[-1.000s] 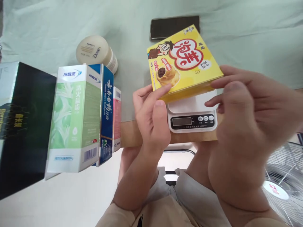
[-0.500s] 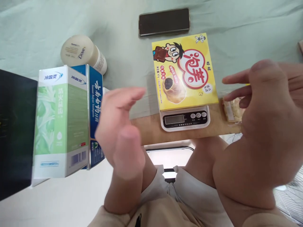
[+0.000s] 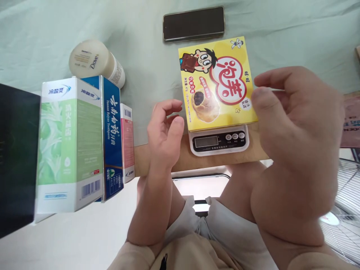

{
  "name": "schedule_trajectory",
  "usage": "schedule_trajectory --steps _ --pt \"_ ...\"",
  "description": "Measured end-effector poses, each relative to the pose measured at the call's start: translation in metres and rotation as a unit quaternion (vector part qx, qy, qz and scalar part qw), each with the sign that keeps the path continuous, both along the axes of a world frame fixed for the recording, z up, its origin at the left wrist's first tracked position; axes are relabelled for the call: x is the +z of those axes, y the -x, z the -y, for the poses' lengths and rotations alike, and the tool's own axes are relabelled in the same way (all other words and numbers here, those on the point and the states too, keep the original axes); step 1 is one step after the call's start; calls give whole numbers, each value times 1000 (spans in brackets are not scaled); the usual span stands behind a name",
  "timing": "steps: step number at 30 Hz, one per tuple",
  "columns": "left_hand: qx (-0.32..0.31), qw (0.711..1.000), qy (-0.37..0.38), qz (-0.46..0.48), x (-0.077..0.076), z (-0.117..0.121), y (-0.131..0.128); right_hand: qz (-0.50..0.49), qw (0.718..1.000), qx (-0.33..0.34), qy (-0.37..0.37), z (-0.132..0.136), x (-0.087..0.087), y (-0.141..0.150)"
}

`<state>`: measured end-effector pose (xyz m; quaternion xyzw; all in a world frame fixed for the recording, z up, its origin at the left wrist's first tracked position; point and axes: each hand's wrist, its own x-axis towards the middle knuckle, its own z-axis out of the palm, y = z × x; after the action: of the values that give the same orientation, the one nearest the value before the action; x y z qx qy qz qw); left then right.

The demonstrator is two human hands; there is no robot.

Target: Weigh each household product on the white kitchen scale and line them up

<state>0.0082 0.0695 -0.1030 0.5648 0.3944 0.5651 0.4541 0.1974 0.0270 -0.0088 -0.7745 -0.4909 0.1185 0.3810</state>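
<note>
A yellow snack box (image 3: pixel 216 84) with a cartoon figure and a cream puff picture lies flat on a white kitchen scale (image 3: pixel 192 150), covering its plate. The scale's dark display (image 3: pixel 206 141) and buttons show in front of the box. My left hand (image 3: pixel 165 131) is by the box's left side, fingers bent and apart from the thumb, holding nothing. On the other side, my right hand (image 3: pixel 298 108) has its thumb and forefinger tips by the box's right edge. Whether they touch it I cannot tell; no grip shows.
At left stand a green-and-white carton (image 3: pixel 70 150), a blue toothpaste box (image 3: pixel 112 138), a pink box (image 3: pixel 128 142) and a black box (image 3: pixel 18 157). A Dove jar (image 3: pixel 90 60) is behind them. A phone (image 3: pixel 194 24) lies beyond the scale. A wire rack (image 3: pixel 350 195) is at right.
Both hands have moved in toward the yellow box from its two sides. My left hand no longer covers the pink box. The small wrapped snack at right is now hidden behind my right hand.
</note>
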Motion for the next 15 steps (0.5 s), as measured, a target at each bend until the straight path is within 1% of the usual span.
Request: schedule_trajectory --steps 3,5,7,9,12,15 --pt "-6 999 -19 -36 -5 -3 0 24 999 34 19 2 -2 1" --pt "-16 997 -31 -63 -5 -4 0 56 996 54 31 4 -4 1" --pt "-31 996 -43 -77 -4 -3 -1 74 995 59 38 6 -6 1" --pt "-36 995 -49 -80 -2 -3 -2 63 994 68 54 6 -6 0" --pt "-35 995 -37 -90 -2 -5 -2 49 990 93 95 5 -4 -4" --pt "-43 993 -22 -107 -3 -7 0 49 988 95 112 5 -3 -7"
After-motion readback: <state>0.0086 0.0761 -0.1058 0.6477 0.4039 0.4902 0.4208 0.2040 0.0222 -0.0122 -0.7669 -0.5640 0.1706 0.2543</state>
